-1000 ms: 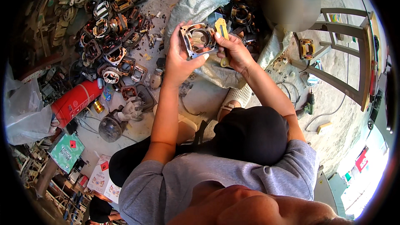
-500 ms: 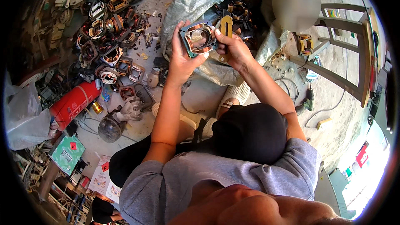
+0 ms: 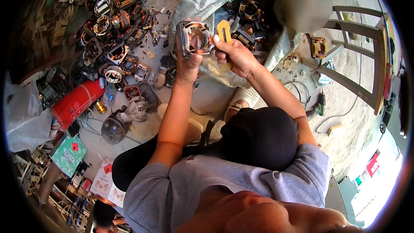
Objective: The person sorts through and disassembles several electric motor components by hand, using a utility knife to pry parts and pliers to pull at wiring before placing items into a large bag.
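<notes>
My left hand [image 3: 188,67] is closed round a motor stator [image 3: 184,38], a grey metal frame with coiled windings round an open centre. The stator is held up in front of a pale woven sack [image 3: 189,11]. Close to its right side, my right hand [image 3: 239,57] grips a yellow utility knife [image 3: 223,30], thumb along the handle. Whether a blade is out, or touches the windings, I cannot make out. Inside the open sack lie more stators [image 3: 250,9], dark and coppery.
At the left, more stators [image 3: 103,26] lie heaped on the floor. Nearer are a glass jar [image 3: 160,77], a red cylinder [image 3: 78,103] and a white box [image 3: 108,183]. A wooden frame [image 3: 353,28], a power drill [image 3: 321,103] and a cable stand to the right.
My left hand has turned the stator, so its grey side now shows, and shifted it slightly left. The right hand with the knife has moved a little left and down.
</notes>
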A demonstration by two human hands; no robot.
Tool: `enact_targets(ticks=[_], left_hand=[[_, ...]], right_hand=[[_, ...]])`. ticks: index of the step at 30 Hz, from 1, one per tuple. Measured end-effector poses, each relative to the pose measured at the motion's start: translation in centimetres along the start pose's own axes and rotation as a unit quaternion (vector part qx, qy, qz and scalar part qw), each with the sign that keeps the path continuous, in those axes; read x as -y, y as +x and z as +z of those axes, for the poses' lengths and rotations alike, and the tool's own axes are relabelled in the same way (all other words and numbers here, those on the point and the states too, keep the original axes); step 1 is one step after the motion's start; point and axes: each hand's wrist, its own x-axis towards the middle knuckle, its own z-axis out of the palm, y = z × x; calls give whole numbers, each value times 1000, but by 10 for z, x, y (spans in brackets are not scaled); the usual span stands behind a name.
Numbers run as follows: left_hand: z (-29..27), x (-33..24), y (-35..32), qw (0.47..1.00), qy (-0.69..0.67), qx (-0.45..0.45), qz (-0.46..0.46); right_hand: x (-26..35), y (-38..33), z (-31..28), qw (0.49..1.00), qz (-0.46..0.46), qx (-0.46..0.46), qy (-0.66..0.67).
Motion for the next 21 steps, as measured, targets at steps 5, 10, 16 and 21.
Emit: enact_targets(ticks=[5, 10, 16, 21], left_hand=[[7, -19, 5, 999, -10, -43, -16], [-1, -35, 6, 998, 66, -12, 3], [-2, -31, 4, 992, 112, -26, 41], [5, -29, 3, 988, 148, -35, 38]], right_hand=[[6, -16, 17, 946, -171, -43, -271], [10, -14, 12, 715, -443, -46, -538], [15, -30, 35, 803, -281, -72, -520], [10, -28, 29, 783, -306, -91, -533]])
